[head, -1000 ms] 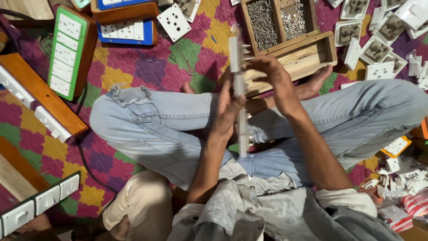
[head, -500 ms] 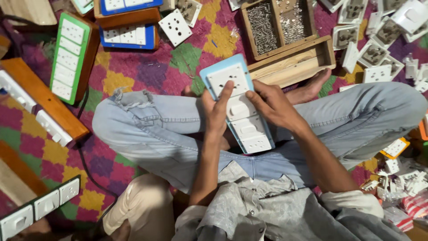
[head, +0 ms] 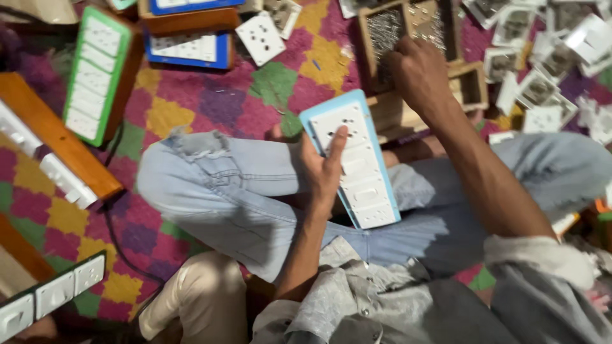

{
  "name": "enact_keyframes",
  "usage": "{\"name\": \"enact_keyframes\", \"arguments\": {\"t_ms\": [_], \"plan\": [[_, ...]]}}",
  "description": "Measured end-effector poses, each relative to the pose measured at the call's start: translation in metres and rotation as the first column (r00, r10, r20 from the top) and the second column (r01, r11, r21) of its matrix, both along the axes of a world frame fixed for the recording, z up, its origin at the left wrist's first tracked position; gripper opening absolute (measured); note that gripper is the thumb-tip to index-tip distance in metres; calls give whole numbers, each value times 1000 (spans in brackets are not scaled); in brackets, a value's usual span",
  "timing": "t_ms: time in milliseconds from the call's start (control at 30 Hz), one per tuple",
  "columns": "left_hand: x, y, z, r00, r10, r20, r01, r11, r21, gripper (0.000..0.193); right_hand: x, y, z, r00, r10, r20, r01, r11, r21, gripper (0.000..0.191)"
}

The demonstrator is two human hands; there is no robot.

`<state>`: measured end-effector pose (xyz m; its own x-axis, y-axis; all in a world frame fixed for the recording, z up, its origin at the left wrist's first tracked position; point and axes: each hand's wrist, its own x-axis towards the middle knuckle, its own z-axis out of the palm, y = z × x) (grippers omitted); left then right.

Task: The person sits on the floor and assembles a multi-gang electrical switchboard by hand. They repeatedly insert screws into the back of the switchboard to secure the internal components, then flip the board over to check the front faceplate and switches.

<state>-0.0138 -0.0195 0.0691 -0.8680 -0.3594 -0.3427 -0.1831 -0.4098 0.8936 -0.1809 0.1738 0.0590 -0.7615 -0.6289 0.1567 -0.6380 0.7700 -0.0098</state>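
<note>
Sitting cross-legged on a floor covered by a multicoloured patchwork mat (head: 191, 108), I note finished switch boards lying around. Over my lap lies the blue-edged switch board (head: 354, 159), face up, long axis running from upper left, away from me, down to lower right. Left hand (head: 322, 169) has a closed grip on its left edge. Right hand (head: 417, 73) reaches into the wooden screw tray (head: 382, 32); its grip I cannot tell.

Smooth plastic switchboard (head: 354, 162), wooden tray (head: 472, 86)
</note>
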Motion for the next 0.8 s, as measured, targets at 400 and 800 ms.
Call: {"name": "enact_keyframes", "arguments": {"t_ms": [400,800], "plan": [[-1,-2,14,997,-41,-62,34,994,-108,46,2,11,-13,972,-54,230,127,941,-314,4],[-7,-2,16,998,-49,-38,44,993,-107,46,-5,10,-9,840,-83,536,401,761,-510,9]]}}
